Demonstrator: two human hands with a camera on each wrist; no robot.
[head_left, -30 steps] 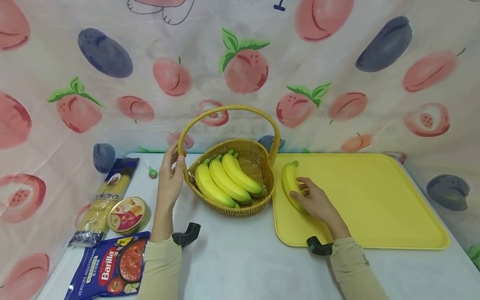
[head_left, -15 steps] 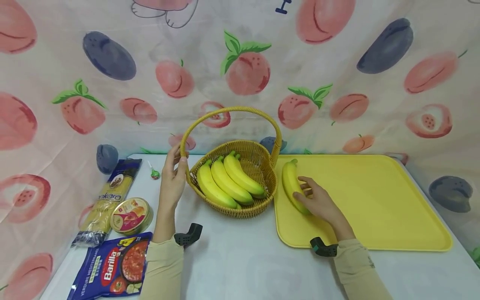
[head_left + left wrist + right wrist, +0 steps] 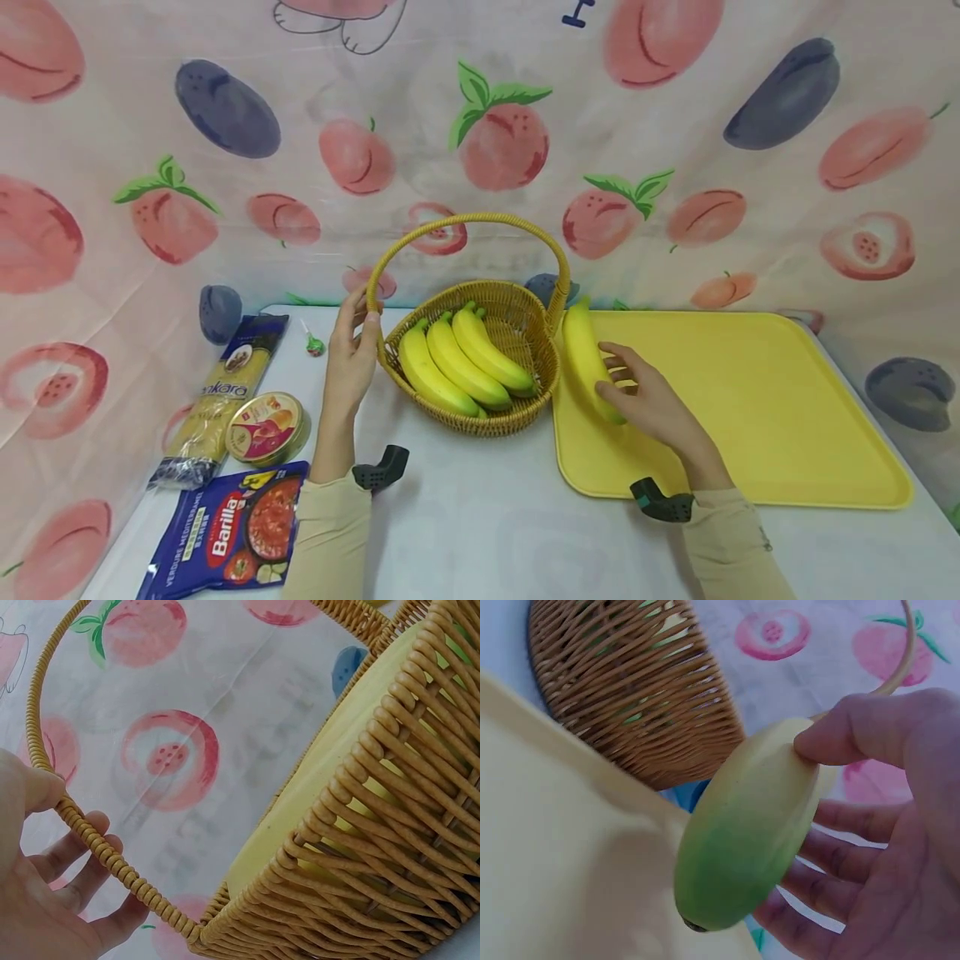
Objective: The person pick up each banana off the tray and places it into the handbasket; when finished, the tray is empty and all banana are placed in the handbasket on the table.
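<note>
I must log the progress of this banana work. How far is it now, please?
Three bananas lie in the wicker basket. In hand: the right hand grips a fourth banana, lifted off the yellow tray beside the basket, while the left hand holds the basket handle. The pictures cannot settle which way it is going. The tray carries nothing else.

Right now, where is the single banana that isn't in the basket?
In the head view, the banana is held in the right hand, lifted over the left edge of the yellow tray, just right of the wicker basket.
</note>
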